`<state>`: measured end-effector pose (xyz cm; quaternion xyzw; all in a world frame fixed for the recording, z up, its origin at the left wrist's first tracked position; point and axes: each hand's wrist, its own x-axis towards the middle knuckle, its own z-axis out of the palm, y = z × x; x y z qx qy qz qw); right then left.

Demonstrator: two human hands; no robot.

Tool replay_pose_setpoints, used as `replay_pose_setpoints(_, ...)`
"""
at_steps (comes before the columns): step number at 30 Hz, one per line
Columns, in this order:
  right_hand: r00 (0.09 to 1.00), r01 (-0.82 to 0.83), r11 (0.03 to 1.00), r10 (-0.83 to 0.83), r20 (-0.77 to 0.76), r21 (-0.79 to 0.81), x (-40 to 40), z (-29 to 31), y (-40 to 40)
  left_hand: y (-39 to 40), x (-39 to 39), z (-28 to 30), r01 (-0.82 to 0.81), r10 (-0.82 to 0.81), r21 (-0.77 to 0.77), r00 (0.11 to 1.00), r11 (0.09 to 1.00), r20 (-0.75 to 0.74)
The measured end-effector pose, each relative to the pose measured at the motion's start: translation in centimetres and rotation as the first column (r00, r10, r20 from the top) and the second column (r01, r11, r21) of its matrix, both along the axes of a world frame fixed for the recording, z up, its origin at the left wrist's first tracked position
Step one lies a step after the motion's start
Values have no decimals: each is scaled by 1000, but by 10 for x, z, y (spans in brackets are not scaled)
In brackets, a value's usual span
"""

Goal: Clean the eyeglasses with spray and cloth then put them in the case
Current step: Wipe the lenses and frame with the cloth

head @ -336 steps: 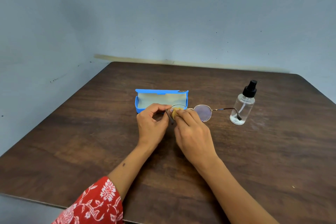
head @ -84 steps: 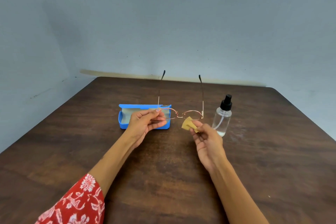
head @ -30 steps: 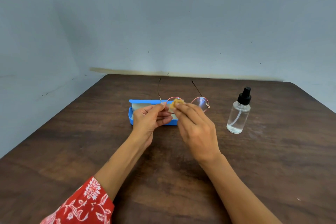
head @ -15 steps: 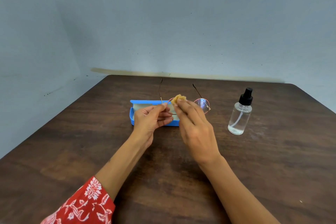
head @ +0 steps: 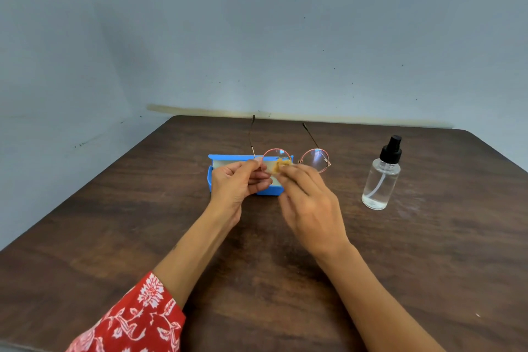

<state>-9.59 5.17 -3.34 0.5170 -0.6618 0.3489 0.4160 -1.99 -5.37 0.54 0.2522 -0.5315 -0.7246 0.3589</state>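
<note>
The left hand (head: 238,186) pinches the eyeglasses (head: 295,158) at their left rim, above the open blue case (head: 215,177). The right hand (head: 311,206) presses a yellow cloth (head: 278,166), probably pinched, on the left lens. The spray bottle (head: 381,180) stands on the counter (head: 428,251) at 3 o'clock from them.

Bottle (head: 380,180) right of case (head: 217,164) (tabletop)

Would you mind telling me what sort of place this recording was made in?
Probably a plain indoor room set up for a tabletop task: a bare wooden table stands in a corner of unadorned bluish walls, with only an eyeglass case and spray bottle set out.
</note>
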Motion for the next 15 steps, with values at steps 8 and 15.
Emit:
replay_pose_setpoints(8,999,-34,999,35,-22,12,6,-2,-7,1,-1,-2,13,-13,-7,1000,1000,-8)
replay_pose_setpoints(15,997,64,997,-63,33,-43,0,-1,-3,0,-1,-2,5,-5,-11,1000,1000,10)
